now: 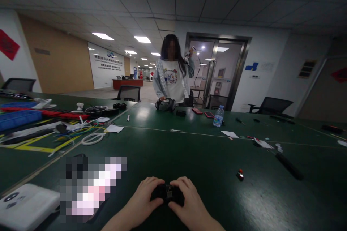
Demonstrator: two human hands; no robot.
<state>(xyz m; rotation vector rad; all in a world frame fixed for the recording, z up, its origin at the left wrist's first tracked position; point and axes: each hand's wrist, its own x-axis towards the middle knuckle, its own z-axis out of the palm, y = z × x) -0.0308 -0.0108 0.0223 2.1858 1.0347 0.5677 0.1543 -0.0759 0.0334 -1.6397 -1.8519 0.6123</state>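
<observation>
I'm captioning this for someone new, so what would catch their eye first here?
Probably the left hand and right hand gripping a black object together at bottom centre. Next, perhaps, the person standing across the green table. Then the clear bottle standing on it, right of centre.

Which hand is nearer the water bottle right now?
Right. The right hand is this side of the water bottle and to its left; the left hand lies farther left. Both hold a small black object.

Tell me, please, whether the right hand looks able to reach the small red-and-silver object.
Probably yes: nothing visible stands between the right hand and the small red-and-silver object, though that hand would likely first release the black object.
</observation>
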